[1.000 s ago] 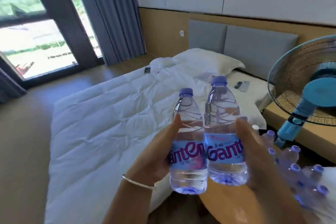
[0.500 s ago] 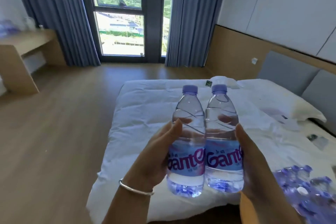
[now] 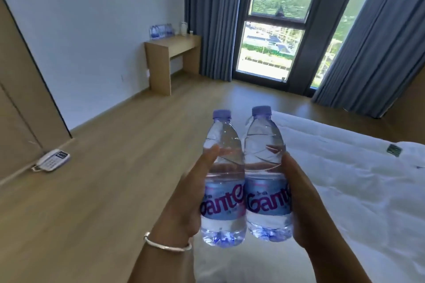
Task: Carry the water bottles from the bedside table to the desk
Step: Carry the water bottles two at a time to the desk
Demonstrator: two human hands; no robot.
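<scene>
I hold two clear water bottles with purple caps and blue labels upright, side by side and touching, in front of my chest. My left hand [image 3: 184, 197] grips the left bottle [image 3: 222, 181]; a silver bangle is on that wrist. My right hand [image 3: 303, 204] grips the right bottle [image 3: 265, 177]. The wooden desk [image 3: 170, 50] stands against the far wall beside the curtain. Several more bottles [image 3: 161, 30] stand on its back left corner. The bedside table is out of view.
A bed with a white duvet [image 3: 345, 179] lies to my right and below my hands. Wooden floor [image 3: 115, 167] stretches between me and the desk. A white telephone [image 3: 53, 159] sits on the floor by a wooden panel at left. A kettle [image 3: 183, 28] is on the desk.
My view has swung left from the bed and window to the desk wall. Both bottles stay in my hands in the same grip.
</scene>
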